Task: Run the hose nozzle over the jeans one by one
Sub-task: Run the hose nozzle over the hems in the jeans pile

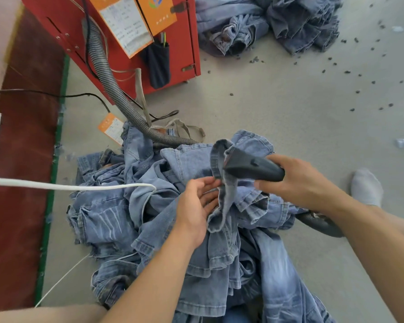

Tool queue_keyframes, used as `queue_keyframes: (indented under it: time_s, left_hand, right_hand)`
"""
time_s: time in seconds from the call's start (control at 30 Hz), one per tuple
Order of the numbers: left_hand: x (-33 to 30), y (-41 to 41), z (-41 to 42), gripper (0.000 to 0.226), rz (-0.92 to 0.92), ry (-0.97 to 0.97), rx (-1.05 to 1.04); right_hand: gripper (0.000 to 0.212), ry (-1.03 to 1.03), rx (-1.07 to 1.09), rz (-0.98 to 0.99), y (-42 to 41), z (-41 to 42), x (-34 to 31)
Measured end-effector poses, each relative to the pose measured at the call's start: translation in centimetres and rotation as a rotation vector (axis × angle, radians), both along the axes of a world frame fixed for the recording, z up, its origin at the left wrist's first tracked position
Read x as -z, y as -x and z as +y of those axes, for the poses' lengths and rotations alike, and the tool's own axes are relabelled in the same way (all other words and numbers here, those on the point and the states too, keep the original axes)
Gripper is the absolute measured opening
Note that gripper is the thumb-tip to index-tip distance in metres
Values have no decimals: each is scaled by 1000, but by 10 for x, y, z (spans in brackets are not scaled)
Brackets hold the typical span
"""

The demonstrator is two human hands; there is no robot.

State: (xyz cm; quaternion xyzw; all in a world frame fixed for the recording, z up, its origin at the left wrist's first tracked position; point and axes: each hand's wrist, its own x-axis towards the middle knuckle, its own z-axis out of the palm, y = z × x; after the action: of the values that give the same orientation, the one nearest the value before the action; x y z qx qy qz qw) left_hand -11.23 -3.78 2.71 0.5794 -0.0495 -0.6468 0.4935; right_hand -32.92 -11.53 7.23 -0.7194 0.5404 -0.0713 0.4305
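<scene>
A heap of light blue jeans [177, 229] lies on the grey floor in front of me. My right hand [296, 180] grips the dark grey hose nozzle [250, 166], its mouth pressed against a raised denim edge [219, 164] at the top of the heap. My left hand [196, 210] holds that same strip of denim just below the nozzle, fingers lightly curled on the cloth. The grey ribbed hose [103, 66] runs from the red machine down behind the heap, and a dark stretch of it [322, 224] shows under my right forearm.
A red machine cabinet [173, 43] stands at the back left with orange labels. A second pile of jeans [278, 24] lies at the back right. Dark lint bits dot the floor. A white cord [56, 186] crosses from the left. My socked foot [366, 187] is at right.
</scene>
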Motion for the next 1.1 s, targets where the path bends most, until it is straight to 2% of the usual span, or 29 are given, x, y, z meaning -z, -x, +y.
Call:
queue_keyframes:
  time_s: [0.07, 0.17, 0.2, 0.23, 0.3, 0.37, 0.43, 0.53, 0.6, 0.7, 0.8, 0.87, 0.97, 1.03, 1.1]
  left_hand:
    - [-2, 6, 4, 34, -132, 31, 167]
    - [-3, 23, -2, 61, -496, 70, 464]
    - [-1, 29, -5, 59, -622, 80, 505]
    - [2, 32, -7, 47, -728, 88, 513]
    - [7, 32, -10, 18, -818, 94, 455]
    - [12, 27, -11, 16, -696, 82, 337]
    - [11, 20, -12, 16, -459, 71, 211]
    - [9, 14, -12, 21, -278, 140, 190]
    - [9, 14, -7, 24, -304, 212, 291]
    - [8, 15, 2, 17, -327, 277, 410]
    - [10, 6, 8, 22, -244, 308, 419]
    - [10, -1, 12, 21, -172, 322, 388]
    - [12, -7, 16, 19, -96, 331, 338]
    - [12, -6, 17, 19, -142, 333, 413]
    - [11, -5, 20, 18, -261, 312, 532]
  right_hand:
    - [18, 17, 101, -51, 4, -1, -4]
    - [19, 21, 175, -122, 13, -4, -14]
    - [19, 28, 182, -136, 15, -4, -19]
    - [18, 39, 191, -144, 18, -4, -22]
    - [16, 68, 219, -136, 29, -8, -25]
    - [15, 64, 245, -126, 42, -11, -26]
    - [17, 18, 222, -103, 52, -12, -26]
    - [19, -67, 105, -19, 46, -8, -22]
    - [18, -75, 8, 53, 29, -5, -16]
    - [18, 18, -84, 71, 1, -5, -10]
    - [17, 79, 84, -38, -6, -12, -11]
    - [18, 37, 172, -85, 6, -19, -16]
    - [22, -100, 43, -48, 28, -19, -27]
    - [19, -189, -50, -17, 25, -13, -27]
    - [16, -172, -108, 10, 10, -9, -21]
